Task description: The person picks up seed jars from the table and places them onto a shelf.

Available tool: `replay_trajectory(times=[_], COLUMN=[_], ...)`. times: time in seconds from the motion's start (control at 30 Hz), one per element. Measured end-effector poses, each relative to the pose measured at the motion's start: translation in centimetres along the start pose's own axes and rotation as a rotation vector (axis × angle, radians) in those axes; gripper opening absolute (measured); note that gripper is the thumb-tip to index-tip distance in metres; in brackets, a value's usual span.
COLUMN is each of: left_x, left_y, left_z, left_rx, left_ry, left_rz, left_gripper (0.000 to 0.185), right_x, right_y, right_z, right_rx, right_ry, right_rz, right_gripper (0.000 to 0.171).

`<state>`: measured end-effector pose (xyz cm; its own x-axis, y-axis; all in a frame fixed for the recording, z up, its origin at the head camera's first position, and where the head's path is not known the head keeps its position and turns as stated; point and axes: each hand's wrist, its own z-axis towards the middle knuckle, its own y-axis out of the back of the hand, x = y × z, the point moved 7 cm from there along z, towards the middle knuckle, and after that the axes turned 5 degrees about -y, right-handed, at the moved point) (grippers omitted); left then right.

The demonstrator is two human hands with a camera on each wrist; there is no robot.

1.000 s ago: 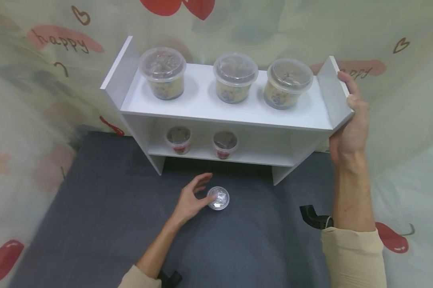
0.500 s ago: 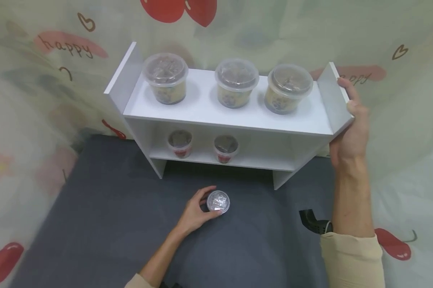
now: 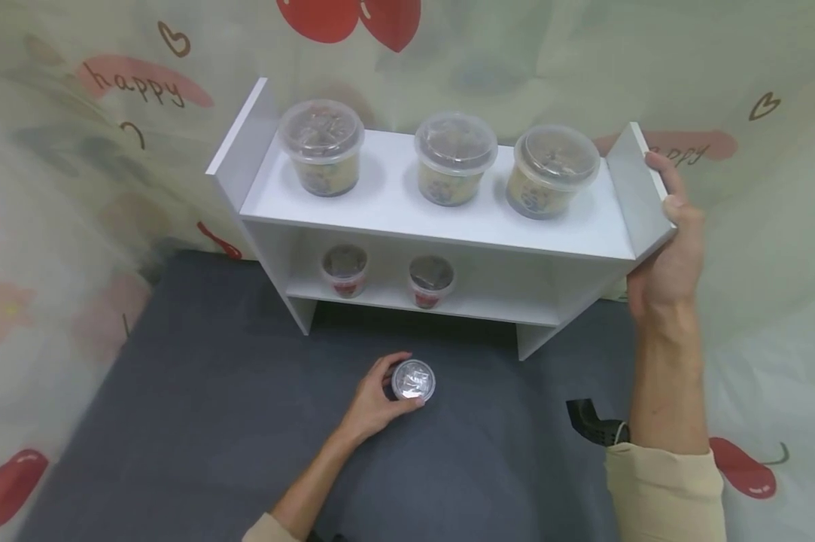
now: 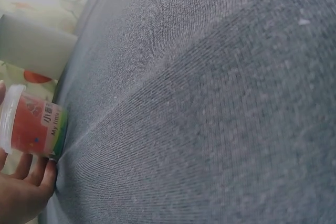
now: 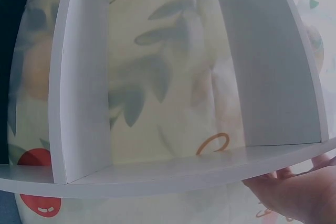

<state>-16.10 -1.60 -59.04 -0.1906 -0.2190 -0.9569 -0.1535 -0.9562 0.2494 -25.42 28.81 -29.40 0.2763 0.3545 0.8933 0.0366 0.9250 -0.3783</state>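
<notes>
A small clear-lidded cup (image 3: 413,380) with a red label (image 4: 32,127) stands on the dark grey mat (image 3: 211,421) in front of a white two-tier shelf (image 3: 441,218). My left hand (image 3: 380,397) grips this cup from its left side, fingers curled round it. My right hand (image 3: 671,248) holds the shelf's right end panel, thumb on the front edge, fingers (image 5: 294,195) behind it. Three larger lidded tubs (image 3: 456,158) stand on the top tier. Two small cups (image 3: 345,269) sit on the lower tier at its left and middle.
A patterned cloth with red hearts and leaves (image 3: 62,150) hangs behind and beside the shelf. The grey mat stretches toward me and to the left. A black wrist strap (image 3: 593,425) shows by my right sleeve.
My left hand went from open beside the small cup to curled round it. The right hand stayed on the shelf's end panel; the view shifted slightly.
</notes>
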Motion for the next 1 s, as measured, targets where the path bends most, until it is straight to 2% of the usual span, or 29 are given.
replay_trajectory(times=[0.2, 0.33, 0.5, 0.7, 1.0], left_x=[0.37, 0.58, 0.75, 0.89, 0.31], left_y=[-0.32, -0.28, -0.30, -0.39, -0.14], left_z=[-0.31, -0.40, -0.34, -0.39, -0.25], left_rx=[0.009, -0.012, -0.038, -0.034, -0.041], left_ry=[0.057, 0.080, 0.065, 0.051, 0.038], left_rz=[0.000, 0.008, -0.014, -0.038, -0.034], left_gripper=[0.081, 0.080, 0.079, 0.075, 0.072], right_x=[-0.04, -0.17, -0.14, 0.01, -0.03], right_y=[0.08, 0.00, 0.05, 0.08, 0.00], right_z=[0.03, 0.03, 0.04, 0.02, -0.09], right_rx=[-0.006, 0.001, -0.003, 0.000, 0.006], right_ry=[-0.001, -0.010, -0.011, -0.004, 0.012], right_rz=[-0.006, 0.005, 0.018, 0.033, -0.034], right_gripper=[0.054, 0.053, 0.053, 0.052, 0.053])
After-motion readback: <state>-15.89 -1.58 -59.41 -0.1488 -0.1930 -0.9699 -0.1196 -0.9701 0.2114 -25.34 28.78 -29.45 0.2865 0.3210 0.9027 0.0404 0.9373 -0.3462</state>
